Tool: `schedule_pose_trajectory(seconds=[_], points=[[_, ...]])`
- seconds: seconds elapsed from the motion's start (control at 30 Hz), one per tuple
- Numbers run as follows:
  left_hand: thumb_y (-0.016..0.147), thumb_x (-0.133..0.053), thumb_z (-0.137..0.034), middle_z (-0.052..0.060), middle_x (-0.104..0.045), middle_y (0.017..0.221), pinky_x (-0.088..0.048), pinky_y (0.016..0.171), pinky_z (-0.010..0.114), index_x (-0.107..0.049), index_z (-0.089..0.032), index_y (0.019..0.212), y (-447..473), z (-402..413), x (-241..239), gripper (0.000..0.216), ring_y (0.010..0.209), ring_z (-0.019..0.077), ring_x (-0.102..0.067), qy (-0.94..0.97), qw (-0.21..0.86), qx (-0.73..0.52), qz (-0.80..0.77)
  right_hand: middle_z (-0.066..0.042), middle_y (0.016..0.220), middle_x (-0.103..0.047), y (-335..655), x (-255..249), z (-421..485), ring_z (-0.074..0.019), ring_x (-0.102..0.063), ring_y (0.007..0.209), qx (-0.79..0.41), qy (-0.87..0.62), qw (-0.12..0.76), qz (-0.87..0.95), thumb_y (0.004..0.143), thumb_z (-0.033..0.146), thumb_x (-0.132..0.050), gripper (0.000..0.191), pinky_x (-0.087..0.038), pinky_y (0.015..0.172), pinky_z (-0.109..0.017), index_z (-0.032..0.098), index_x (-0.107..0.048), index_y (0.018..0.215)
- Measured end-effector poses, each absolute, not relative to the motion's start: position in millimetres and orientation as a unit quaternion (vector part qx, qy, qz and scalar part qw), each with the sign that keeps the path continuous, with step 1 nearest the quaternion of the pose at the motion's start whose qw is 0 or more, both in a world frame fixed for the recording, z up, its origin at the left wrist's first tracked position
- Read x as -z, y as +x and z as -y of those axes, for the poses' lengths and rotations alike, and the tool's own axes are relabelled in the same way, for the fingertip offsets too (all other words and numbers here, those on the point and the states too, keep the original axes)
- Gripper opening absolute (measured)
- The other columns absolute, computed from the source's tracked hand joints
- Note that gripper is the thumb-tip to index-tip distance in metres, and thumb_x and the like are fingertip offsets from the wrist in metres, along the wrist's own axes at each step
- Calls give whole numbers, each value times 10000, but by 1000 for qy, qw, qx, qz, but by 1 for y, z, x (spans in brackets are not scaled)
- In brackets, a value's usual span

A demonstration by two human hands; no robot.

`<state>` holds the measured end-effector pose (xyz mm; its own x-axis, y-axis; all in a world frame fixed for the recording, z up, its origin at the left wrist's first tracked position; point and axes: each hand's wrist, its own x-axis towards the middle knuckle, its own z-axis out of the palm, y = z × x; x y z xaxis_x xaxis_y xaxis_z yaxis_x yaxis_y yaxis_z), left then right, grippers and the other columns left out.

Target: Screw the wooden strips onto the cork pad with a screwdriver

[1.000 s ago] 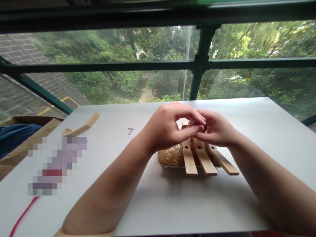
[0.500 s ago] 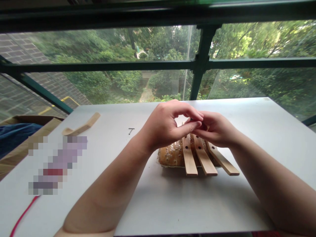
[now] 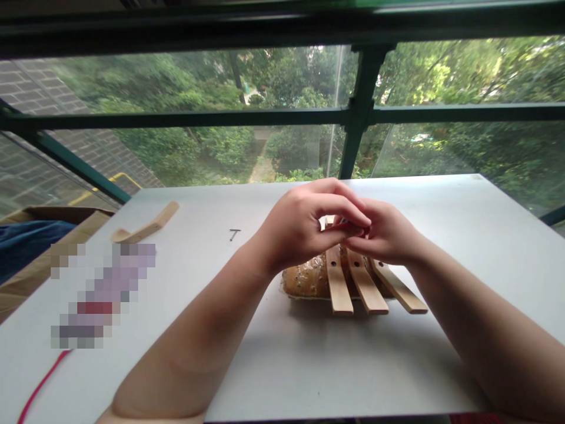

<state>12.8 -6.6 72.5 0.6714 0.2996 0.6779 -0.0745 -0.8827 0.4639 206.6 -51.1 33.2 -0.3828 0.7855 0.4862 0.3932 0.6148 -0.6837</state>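
Three wooden slats [image 3: 364, 287] with small holes fan out toward me on the white table [image 3: 309, 365], lying over a brown bumpy block [image 3: 306, 280]. My left hand [image 3: 304, 227] and my right hand [image 3: 388, 235] meet above the far ends of the slats. Both hands have their fingers curled and pinched together at the same spot. What they pinch is too small and hidden to name.
A single curved wooden slat [image 3: 145, 227] lies at the far left of the table. A small dark nail or screw [image 3: 234, 234] sits left of my hands. A red cord [image 3: 42, 383] runs off the near left edge. A cardboard box [image 3: 26, 247] stands left of the table. Window frames rise behind.
My hands stayed over the slat ends; the fingertips shifted slightly, lifting a little and then closing tighter together. The slats barely moved.
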Motion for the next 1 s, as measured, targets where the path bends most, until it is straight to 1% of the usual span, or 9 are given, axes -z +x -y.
schedule_pose_trajectory(seconds=[0.1, 0.23, 0.37, 0.47, 0.57, 0.73, 0.87, 0.93, 1.0], points=[[826, -695, -133, 50, -677, 968, -551, 806, 260, -744, -191, 906, 13, 7, -71, 110, 866, 128, -653, 883, 225, -407, -63, -12, 884, -673, 208, -37, 52, -192, -661, 853, -245, -343, 407, 811, 748, 47, -635, 260, -536, 725, -283, 191, -637, 964], [798, -733, -173, 50, -656, 955, -544, 782, 255, -720, -173, 907, 14, 7, -70, 110, 833, 122, -631, 877, 215, -422, -78, -18, 896, -674, 210, -41, 53, -223, -667, 938, -265, -339, 390, 814, 747, 40, -626, 325, -541, 827, -326, 184, -644, 1038], [796, -744, -210, 44, -666, 911, -529, 742, 259, -715, -174, 876, 13, 6, -71, 93, 791, 122, -618, 880, 211, -418, -78, -4, 796, -643, 211, -41, 54, -213, -663, 903, -268, -348, 385, 812, 763, 55, -625, 310, -534, 817, -317, 179, -657, 1045], [797, -745, -213, 46, -675, 900, -524, 738, 263, -714, -170, 867, 12, 6, -71, 88, 780, 123, -618, 879, 218, -417, -78, -3, 755, -631, 210, -41, 54, -206, -654, 872, -260, -361, 387, 808, 756, 73, -641, 281, -529, 771, -296, 172, -662, 1018], [799, -741, -217, 48, -680, 902, -522, 729, 265, -711, -171, 861, 12, 6, -71, 83, 777, 125, -618, 878, 224, -415, -83, -13, 781, -648, 210, -41, 54, -200, -649, 857, -256, -368, 390, 804, 749, 84, -652, 261, -524, 734, -279, 171, -659, 996], [797, -736, -206, 51, -683, 907, -510, 702, 258, -707, -162, 863, 13, 6, -70, 84, 789, 128, -617, 876, 237, -412, -85, -40, 876, -680, 209, -41, 54, -212, -659, 891, -275, -358, 388, 804, 760, 73, -641, 261, -535, 796, -316, 157, -641, 1007], [800, -729, -193, 53, -694, 910, -507, 706, 257, -702, -161, 870, 13, 7, -71, 82, 800, 130, -626, 876, 245, -406, -85, -60, 960, -691, 210, -41, 53, -210, -662, 893, -280, -339, 391, 809, 755, 58, -641, 290, -540, 796, -323, 155, -636, 1029], [804, -726, -190, 52, -702, 910, -507, 712, 256, -702, -158, 872, 12, 7, -72, 79, 802, 129, -633, 879, 245, -401, -78, -45, 942, -686, 212, -42, 53, -196, -656, 872, -277, -343, 383, 812, 748, 56, -647, 299, -535, 774, -302, 173, -646, 1022], [813, -719, -191, 50, -713, 911, -514, 738, 262, -703, -159, 869, 11, 7, -74, 66, 807, 129, -642, 883, 239, -397, -74, -23, 857, -670, 214, -42, 53, -175, -640, 804, -277, -359, 376, 808, 748, 83, -670, 226, -523, 717, -274, 188, -663, 948]])
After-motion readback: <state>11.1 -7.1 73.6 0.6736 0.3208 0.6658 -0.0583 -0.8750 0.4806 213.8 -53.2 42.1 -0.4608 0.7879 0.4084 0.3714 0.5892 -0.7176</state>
